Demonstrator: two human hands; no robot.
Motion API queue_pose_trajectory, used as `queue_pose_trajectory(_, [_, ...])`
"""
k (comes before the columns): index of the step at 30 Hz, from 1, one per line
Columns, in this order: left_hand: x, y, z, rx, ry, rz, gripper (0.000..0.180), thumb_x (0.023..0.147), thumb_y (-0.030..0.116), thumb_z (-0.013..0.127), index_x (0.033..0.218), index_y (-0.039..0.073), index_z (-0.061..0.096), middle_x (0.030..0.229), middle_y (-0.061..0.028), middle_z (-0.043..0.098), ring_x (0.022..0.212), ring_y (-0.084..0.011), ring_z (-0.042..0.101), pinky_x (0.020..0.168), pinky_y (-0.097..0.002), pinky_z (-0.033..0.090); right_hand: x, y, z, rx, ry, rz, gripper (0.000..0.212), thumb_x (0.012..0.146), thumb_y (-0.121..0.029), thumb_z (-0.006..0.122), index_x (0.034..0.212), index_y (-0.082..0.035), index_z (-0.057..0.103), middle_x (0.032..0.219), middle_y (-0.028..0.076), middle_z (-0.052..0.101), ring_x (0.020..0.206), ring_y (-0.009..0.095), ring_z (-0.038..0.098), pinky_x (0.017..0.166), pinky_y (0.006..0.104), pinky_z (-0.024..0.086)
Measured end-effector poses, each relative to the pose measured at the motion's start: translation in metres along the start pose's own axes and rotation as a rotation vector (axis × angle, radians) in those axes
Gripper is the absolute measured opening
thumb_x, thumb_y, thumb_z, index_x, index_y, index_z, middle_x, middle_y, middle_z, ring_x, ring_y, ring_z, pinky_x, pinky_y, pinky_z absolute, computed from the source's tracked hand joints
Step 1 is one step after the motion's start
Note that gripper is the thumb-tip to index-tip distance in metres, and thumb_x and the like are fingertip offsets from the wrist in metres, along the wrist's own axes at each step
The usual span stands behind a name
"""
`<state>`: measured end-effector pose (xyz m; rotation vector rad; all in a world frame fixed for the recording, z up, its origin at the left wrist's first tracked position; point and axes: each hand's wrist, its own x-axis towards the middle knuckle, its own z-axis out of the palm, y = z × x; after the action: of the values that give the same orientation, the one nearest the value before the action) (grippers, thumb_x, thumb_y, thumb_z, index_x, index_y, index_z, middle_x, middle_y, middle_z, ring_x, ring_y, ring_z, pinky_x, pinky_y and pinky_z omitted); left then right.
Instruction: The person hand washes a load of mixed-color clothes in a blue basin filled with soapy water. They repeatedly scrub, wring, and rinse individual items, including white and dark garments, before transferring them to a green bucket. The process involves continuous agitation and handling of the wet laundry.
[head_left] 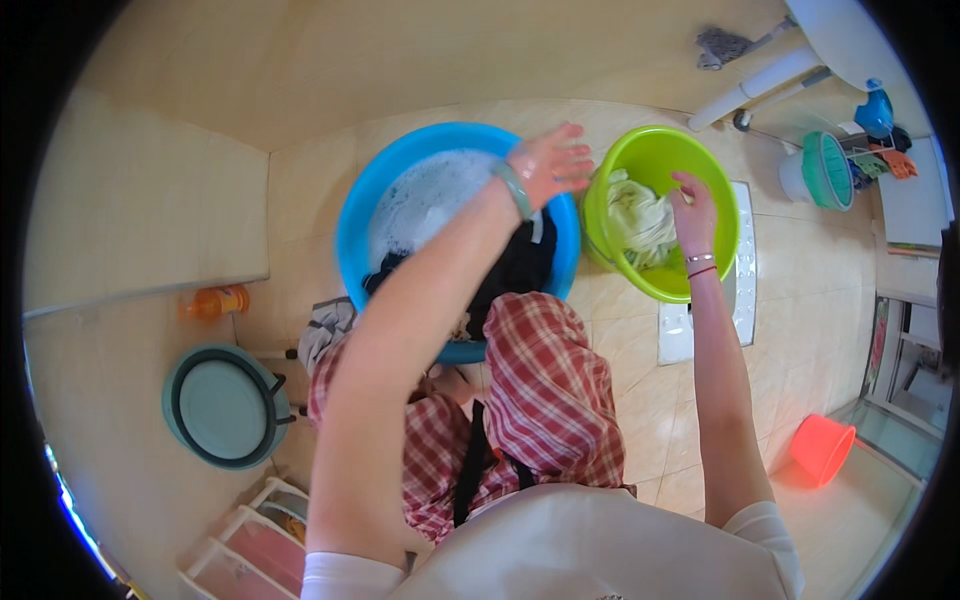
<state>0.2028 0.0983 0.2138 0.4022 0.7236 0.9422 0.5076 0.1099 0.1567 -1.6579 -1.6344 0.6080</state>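
My left hand [550, 165] is open, fingers spread, above the right rim of a big blue tub [352, 215]. It holds nothing, and a pale green bangle circles its wrist. White suds [425, 195] and dark wet clothes [525, 265] fill the tub, partly hidden by my left forearm. Inside a lime-green bucket [718, 165] lies a bunched whitish garment [640, 220]. Over the bucket's right side hangs my right hand [695, 215], its fingers loosely bent and apart beside the garment. I see nothing gripped in it.
A white squat-toilet pan [676, 340] lies partly behind the bucket. Left stand an orange bottle [215, 302], a grey-green basin [222, 408] and a white rack [255, 540]. To the right are a red bucket [822, 450], a green-lined bin [828, 172] and a white pipe [755, 88].
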Motion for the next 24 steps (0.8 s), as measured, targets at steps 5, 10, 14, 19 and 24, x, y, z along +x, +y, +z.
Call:
queue_pose_trajectory(5, [-0.014, 0.033, -0.192, 0.191, -0.016, 0.112, 0.047, 0.096, 0.033, 0.057, 0.134, 0.007, 0.05, 0.13, -0.0165, 0.055, 0.113, -0.03, 0.059, 0.093, -0.0437, 0.05, -0.024, -0.114, 0.128, 0.187, -0.404, -0.187, 0.02, 0.086, -0.013, 0.063, 0.104, -0.008, 0.07, 0.099, 0.011, 0.07, 0.082, 0.024, 0.068, 0.075, 0.0345, 0.053])
queue_pose_trajectory(10, [-0.067, 0.043, -0.189, 0.109, 0.319, 0.049, 0.044, 0.097, 0.032, 0.054, 0.134, 0.007, 0.05, 0.13, -0.0143, 0.056, 0.112, -0.0279, 0.059, 0.093, -0.0416, 0.05, -0.038, -0.103, 0.208, -0.327, -0.706, -0.489, 0.029, 0.084, -0.023, 0.067, 0.113, -0.018, 0.067, 0.118, 0.006, 0.065, 0.113, 0.027, 0.057, 0.095, 0.0466, 0.044])
queue_pose_trajectory(14, [-0.085, 0.0, -0.245, 0.414, 0.438, -0.041, 0.05, 0.097, 0.041, 0.053, 0.141, 0.018, 0.046, 0.139, -0.0137, 0.05, 0.124, -0.0304, 0.052, 0.103, -0.0463, 0.043, -0.056, -0.078, 0.257, -0.639, -0.804, -0.672, 0.047, 0.087, -0.043, 0.065, 0.13, -0.027, 0.058, 0.148, 0.006, 0.042, 0.141, 0.029, 0.03, 0.109, 0.0606, 0.026])
queue_pose_trajectory(19, [-0.118, -0.09, -0.315, 1.642, 0.349, -0.202, 0.061, 0.091, 0.055, 0.054, 0.147, 0.039, 0.035, 0.161, -0.0157, 0.013, 0.146, -0.0362, 0.022, 0.115, -0.0593, 0.018, -0.078, -0.047, 0.3, -0.761, -0.862, -0.69, 0.056, 0.09, -0.059, 0.052, 0.139, -0.03, 0.049, 0.154, 0.004, 0.032, 0.144, 0.031, 0.024, 0.11, 0.0625, 0.02])
queue_pose_trajectory(24, [-0.106, -0.112, -0.32, 1.873, 0.29, -0.53, 0.062, 0.092, 0.05, 0.056, 0.148, 0.031, 0.034, 0.15, -0.0151, 0.036, 0.134, -0.0357, 0.041, 0.107, -0.0597, 0.03, -0.074, -0.02, 0.323, -0.863, -0.793, -0.677, 0.053, 0.093, -0.054, 0.049, 0.136, -0.023, 0.051, 0.151, 0.006, 0.035, 0.14, 0.031, 0.029, 0.108, 0.0611, 0.02])
